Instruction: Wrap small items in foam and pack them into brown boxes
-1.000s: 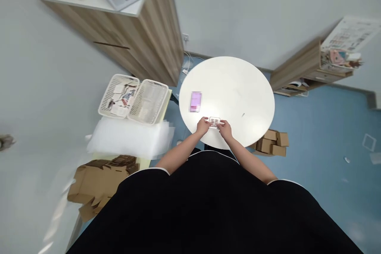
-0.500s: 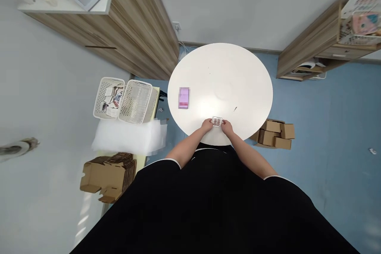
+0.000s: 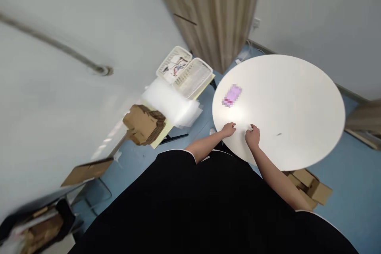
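Observation:
Over the near left part of the round white table [image 3: 297, 107], my left hand [image 3: 228, 129] has its thumb and fingers apart and slightly curled, with nothing visible between them. To its right, my right hand [image 3: 253, 136] is closed, its fingers bent toward the left hand. A faint, pale, see-through bit shows at its fingertips, too small and washed out to name. The small clear case with pinkish pieces seen earlier cannot be made out. Beyond my left hand lies a flat purple item [image 3: 232, 95], blurred out. A small dark mark [image 3: 279, 134] is on the tabletop to the right.
Left of the table, a side table holds a white basket [image 3: 195, 77] beside another with small items, white foam sheets [image 3: 171, 101] and stacked flat cardboard [image 3: 143, 125]. A wood-grain cabinet [image 3: 208, 20] stands behind. Cardboard boxes [image 3: 320, 190] sit on the floor at right.
My view has turned left, so the table appears farther right. My hands have moved apart from the clear case they held between them, which no longer shows clearly.

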Motion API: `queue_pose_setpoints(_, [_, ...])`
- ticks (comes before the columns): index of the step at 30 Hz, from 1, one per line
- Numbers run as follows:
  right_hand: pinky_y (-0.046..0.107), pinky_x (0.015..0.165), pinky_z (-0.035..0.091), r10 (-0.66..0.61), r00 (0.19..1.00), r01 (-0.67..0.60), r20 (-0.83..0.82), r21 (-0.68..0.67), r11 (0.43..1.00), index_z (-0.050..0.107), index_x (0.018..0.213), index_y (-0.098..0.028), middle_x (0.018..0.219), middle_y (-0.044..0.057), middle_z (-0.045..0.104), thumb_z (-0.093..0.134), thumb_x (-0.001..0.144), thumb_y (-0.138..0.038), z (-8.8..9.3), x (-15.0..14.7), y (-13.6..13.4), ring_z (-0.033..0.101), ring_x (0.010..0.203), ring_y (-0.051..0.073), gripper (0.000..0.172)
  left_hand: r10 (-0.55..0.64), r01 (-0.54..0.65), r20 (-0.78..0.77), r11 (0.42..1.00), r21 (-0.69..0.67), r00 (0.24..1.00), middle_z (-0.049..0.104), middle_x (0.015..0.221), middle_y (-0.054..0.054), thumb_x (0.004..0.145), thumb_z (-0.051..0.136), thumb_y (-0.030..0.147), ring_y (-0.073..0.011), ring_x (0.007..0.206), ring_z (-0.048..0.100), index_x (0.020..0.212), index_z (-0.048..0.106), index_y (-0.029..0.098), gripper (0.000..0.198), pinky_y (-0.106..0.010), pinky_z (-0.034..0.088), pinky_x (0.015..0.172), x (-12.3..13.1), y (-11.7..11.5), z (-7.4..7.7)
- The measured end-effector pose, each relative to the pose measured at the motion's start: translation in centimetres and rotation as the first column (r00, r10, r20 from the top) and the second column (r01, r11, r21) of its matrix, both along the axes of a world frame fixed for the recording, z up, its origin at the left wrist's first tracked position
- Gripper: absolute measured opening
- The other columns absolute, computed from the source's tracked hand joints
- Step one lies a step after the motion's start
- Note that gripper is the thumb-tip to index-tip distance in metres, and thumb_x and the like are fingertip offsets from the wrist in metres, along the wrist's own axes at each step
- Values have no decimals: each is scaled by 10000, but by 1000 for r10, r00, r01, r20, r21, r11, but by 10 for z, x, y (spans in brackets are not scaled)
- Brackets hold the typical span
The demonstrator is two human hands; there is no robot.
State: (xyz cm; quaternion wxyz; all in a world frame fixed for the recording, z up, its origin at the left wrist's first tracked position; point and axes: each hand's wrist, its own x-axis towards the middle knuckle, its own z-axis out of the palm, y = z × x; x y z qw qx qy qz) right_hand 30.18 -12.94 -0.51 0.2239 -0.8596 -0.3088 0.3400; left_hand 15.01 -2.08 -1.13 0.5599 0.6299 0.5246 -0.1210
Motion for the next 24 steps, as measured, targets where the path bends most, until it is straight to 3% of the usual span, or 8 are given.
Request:
queue_pose_setpoints(3, [421, 1035, 492, 199, 976, -194, -89, 65, 979, 617, 1382, -180, 1410, 151, 601, 486, 885, -314, 4, -41, 49, 619, 1190, 285, 531, 180, -177, -51, 983, 46, 982, 649, 1423, -96, 996, 565, 266, -235, 1234, 644, 1409, 614, 190, 422, -294, 512, 1019, -67, 20, 4])
queue_pose_setpoints(7, [388, 992, 516, 408, 879, -410, -248, 47, 911, 712, 1211, -207, 1236, 99, 711, 530, 881, -289, 2, -113, 113, 679, 1051, 235, 386, 373, -357, -138, 925, 129, 917, 591, 1479, -135, 1026, 495, 262, -261, 1257, 627, 1417, 590, 190, 408, -323, 527, 986, -171, 44, 7])
queue_pose_setpoints(10, [372, 971, 530, 450, 824, -486, -344, -19, 874, 735, 1131, -195, 1130, 94, 745, 580, 853, -261, -10, -173, 152, 696, 1039, 236, 325, 443, -360, -238, 875, 324, 864, 557, 1485, -136, 1013, 489, 231, -258, 1320, 573, 1404, 592, 192, 406, -337, 490, 1053, -242, 61, 5])
queue_pose_setpoints(13, [382, 935, 555, 417, 807, -494, -419, -90, 865, 714, 1182, -187, 1140, 110, 745, 599, 843, -260, -27, -230, 185, 702, 1056, 256, 366, 438, -252, -325, 839, 482, 838, 502, 1521, -138, 992, 529, 235, -279, 1383, 498, 1432, 569, 204, 443, -384, 446, 1112, -295, 76, -2])
queue_pose_setpoints(16, [400, 1003, 534, 381, 863, -438, -331, -116, 892, 632, 1332, -183, 1347, 149, 668, 622, 830, -270, -44, -271, 217, 648, 1213, 287, 509, 333, -104, -351, 838, 535, 875, 454, 1573, -129, 979, 564, 229, -301, 1449, 403, 1449, 551, 227, 469, -448, 388, 1159, -331, 86, -14])
queue_pose_setpoints(19, [429, 1089, 477, 357, 919, -384, -170, -175, 907, 559, 1394, -164, 1469, 189, 577, 627, 812, -249, -59, -285, 247, 584, 1310, 317, 592, 223, -8, -334, 842, 540, 916, 483, 1553, -103, 996, 522, 177, -290, 1427, 412, 1394, 596, 256, 413, -467, 372, 1153, -352, 93, -24])
queue_pose_setpoints(24, [430, 992, 501, 401, 909, -417, -116, -208, 885, 632, 1152, -206, 1201, 144, 711, 637, 818, -331, -66, -275, 270, 656, 1093, 316, 357, 110, 61, -291, 852, 520, 950, 589, 1387, -113, 989, 497, 109, -285, 1317, 487, 1216, 711, 244, 340, -439, 402, 1078, -372, 104, -24])
